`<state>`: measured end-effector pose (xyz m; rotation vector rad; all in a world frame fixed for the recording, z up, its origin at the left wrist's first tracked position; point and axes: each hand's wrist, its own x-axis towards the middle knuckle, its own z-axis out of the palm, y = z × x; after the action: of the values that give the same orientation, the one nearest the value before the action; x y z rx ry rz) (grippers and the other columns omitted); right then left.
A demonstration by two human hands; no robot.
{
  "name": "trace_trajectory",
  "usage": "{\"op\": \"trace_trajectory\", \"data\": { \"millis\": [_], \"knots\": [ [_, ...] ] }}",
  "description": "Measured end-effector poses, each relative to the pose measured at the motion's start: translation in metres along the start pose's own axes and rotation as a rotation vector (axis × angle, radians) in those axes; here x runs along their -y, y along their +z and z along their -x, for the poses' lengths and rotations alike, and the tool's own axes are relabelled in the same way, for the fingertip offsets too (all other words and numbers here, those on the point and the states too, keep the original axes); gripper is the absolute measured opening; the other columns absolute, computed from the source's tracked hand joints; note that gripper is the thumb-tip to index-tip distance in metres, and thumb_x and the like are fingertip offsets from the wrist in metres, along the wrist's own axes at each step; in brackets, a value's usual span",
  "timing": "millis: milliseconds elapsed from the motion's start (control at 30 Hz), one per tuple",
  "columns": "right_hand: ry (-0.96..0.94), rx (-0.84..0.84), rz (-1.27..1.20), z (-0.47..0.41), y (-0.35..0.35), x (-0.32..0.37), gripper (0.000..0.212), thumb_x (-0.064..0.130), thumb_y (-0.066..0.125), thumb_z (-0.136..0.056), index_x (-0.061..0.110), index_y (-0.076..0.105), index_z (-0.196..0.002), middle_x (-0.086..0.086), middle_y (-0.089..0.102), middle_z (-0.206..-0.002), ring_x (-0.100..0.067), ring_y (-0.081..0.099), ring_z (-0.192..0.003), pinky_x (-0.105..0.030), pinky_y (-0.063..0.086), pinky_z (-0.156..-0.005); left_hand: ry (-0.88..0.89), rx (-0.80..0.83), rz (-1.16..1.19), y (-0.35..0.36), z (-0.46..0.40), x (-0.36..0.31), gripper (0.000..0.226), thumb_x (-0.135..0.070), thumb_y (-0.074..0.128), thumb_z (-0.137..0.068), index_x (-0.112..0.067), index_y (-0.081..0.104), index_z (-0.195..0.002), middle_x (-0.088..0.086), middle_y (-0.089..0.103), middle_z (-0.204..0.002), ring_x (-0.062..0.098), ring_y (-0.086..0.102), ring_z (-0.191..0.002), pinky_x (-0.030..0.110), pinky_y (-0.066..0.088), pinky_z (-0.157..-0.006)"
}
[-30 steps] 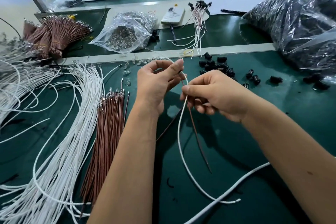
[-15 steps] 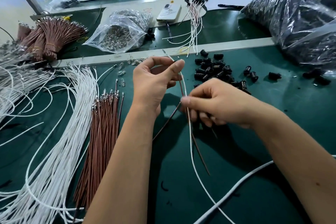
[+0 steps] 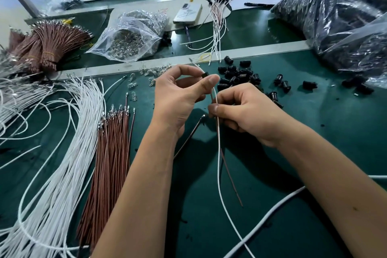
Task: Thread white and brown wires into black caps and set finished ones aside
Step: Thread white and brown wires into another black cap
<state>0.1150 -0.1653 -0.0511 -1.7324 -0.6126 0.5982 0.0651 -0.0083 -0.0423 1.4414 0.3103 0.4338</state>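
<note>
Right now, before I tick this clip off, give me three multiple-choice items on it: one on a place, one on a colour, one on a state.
1. Where does the loose pile of black caps lie?
A. beyond the hands
B. left of the white wires
C. inside the clear bag

2. What colour is the flat bundle beside the left forearm?
A. yellow
B. brown
C. blue

3. What is the left hand doing?
A. lying flat on the table
B. hanging idle
C. pinching a black cap

Answers: 1 A, the caps sit past both hands; 2 B, the strands are brown; 3 C, thumb and forefinger close on the cap.
</note>
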Motion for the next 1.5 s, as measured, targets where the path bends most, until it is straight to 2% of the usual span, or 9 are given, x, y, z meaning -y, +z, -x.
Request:
{"op": "trace_trajectory", "data": {
  "millis": [67, 133, 267, 367, 600, 867, 1233, 1400, 1500],
  "knots": [
    [-0.005, -0.042, -0.057, -0.002, -0.001, -0.001, 0.024, 0.014, 0.069, -0.099, -0.001, 0.069, -0.081, -0.009, 0.049, -0.062, -0.011, 0.038, -0.046, -0.020, 0.026, -0.040, 0.007, 0.019, -0.010, 0.002, 0.000, 0.001, 0.038, -0.020, 0.092, -0.059, -0.012, 0.064, -0.083, 0.009, 0.072, -0.073, 0.020, 0.069, -0.064, 0.034, 0.058, -0.064],
    [-0.014, -0.070, -0.101, -0.003, -0.002, -0.002, 0.024, 0.020, 0.070, -0.099, 0.007, 0.073, -0.079, -0.015, 0.049, -0.070, -0.013, 0.037, -0.050, -0.022, 0.025, -0.041, 0.013, 0.025, -0.014, 0.003, 0.001, 0.002, 0.034, -0.013, 0.092, -0.064, -0.011, 0.064, -0.083, 0.012, 0.072, -0.074, 0.024, 0.068, -0.065, 0.043, 0.061, -0.071],
    [-0.059, -0.081, -0.122, -0.002, -0.003, -0.003, 0.024, 0.024, 0.073, -0.095, 0.009, 0.075, -0.077, -0.016, 0.051, -0.067, -0.022, 0.033, -0.053, -0.030, 0.021, -0.046, 0.003, 0.044, -0.009, 0.003, 0.002, 0.002, 0.033, -0.010, 0.092, -0.065, -0.013, 0.064, -0.083, 0.011, 0.072, -0.074, 0.025, 0.065, -0.067, 0.050, 0.058, -0.077],
    [-0.076, -0.095, -0.128, -0.003, -0.004, -0.005, 0.030, 0.029, 0.076, -0.091, 0.001, 0.075, -0.081, -0.016, 0.048, -0.062, -0.024, 0.029, -0.053, -0.039, 0.017, -0.050, 0.003, 0.078, -0.012, 0.003, 0.002, 0.001, 0.034, -0.013, 0.091, -0.065, -0.011, 0.063, -0.084, 0.012, 0.071, -0.074, 0.025, 0.063, -0.066, 0.045, 0.054, -0.071],
    [-0.093, -0.063, -0.162, -0.004, -0.008, -0.009, 0.027, 0.032, 0.079, -0.086, 0.005, 0.078, -0.082, -0.006, 0.050, -0.054, -0.013, 0.030, -0.045, -0.023, 0.020, -0.041, -0.044, 0.135, 0.119, 0.000, 0.002, -0.004, 0.011, -0.017, 0.080, -0.078, -0.011, 0.070, -0.079, 0.016, 0.073, -0.083, 0.017, 0.060, -0.058, 0.025, 0.052, -0.059],
    [-0.186, -0.133, -0.108, -0.006, -0.009, -0.011, 0.014, 0.027, 0.075, -0.095, 0.016, 0.078, -0.088, -0.004, 0.071, -0.070, -0.013, 0.054, -0.049, -0.016, 0.036, -0.043, 0.045, 0.070, 0.104, -0.004, 0.000, -0.005, 0.009, -0.006, 0.078, -0.082, -0.010, 0.073, -0.076, 0.017, 0.073, -0.077, 0.018, 0.061, -0.057, 0.023, 0.050, -0.056],
    [-0.205, -0.064, 0.184, -0.005, -0.015, -0.008, 0.019, 0.025, 0.067, -0.101, 0.021, 0.076, -0.085, 0.002, 0.064, -0.059, -0.003, 0.046, -0.043, -0.015, 0.035, -0.043, 0.100, 0.061, 0.069, -0.004, -0.001, 0.000, 0.006, -0.007, 0.080, -0.081, -0.004, 0.075, -0.082, 0.025, 0.072, -0.081, 0.021, 0.062, -0.061, 0.024, 0.050, -0.058],
    [-0.227, -0.034, 0.330, -0.004, -0.013, -0.004, 0.026, 0.019, 0.061, -0.104, 0.027, 0.073, -0.082, 0.001, 0.066, -0.063, -0.005, 0.048, -0.046, -0.021, 0.038, -0.046, 0.129, 0.064, 0.093, -0.007, -0.002, 0.000, 0.005, -0.006, 0.080, -0.081, -0.007, 0.076, -0.081, 0.018, 0.074, -0.077, 0.022, 0.063, -0.064, 0.022, 0.050, -0.058],
    [-0.261, -0.040, 0.405, -0.004, -0.012, -0.004, 0.026, 0.017, 0.060, -0.104, 0.029, 0.072, -0.084, 0.002, 0.068, -0.070, -0.018, 0.060, -0.058, -0.035, 0.047, -0.056, 0.169, 0.084, 0.090, -0.007, -0.002, 0.001, 0.007, -0.003, 0.081, -0.079, -0.004, 0.075, -0.083, 0.017, 0.073, -0.075, 0.020, 0.062, -0.062, 0.023, 0.050, -0.059]
  ]
}}
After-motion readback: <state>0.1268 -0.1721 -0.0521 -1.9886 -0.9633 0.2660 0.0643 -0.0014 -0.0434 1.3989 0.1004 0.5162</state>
